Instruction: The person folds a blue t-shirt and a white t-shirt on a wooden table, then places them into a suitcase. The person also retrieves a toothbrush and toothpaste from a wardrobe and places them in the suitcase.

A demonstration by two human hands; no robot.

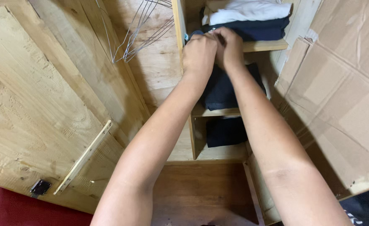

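The wooden wardrobe (67, 109) filled most of the view, its open door (34, 96) swung out on the left and a flattened cardboard sheet (343, 92) leaning along the right. Inside, a narrow column of shelves ran down the right half, walled by an upright divider (178, 25). Both hands met at the front lip of the upper shelf (265, 45): the left hand (199, 52) was curled shut, and the right hand (230, 47) closed beside it, the two touching, gripping the edge of a dark folded garment (251, 28) that lay on that shelf beneath a white folded one (245, 10).

The work seemed best done by keeping the fold flat and square to the shelf lip, so the white piece above would not slide.

Room was tight: divider close on the left, cardboard crowding the right, another dark garment (220, 90) just below the wrists. Wire hangers (140, 31) hung in the freer left bay.
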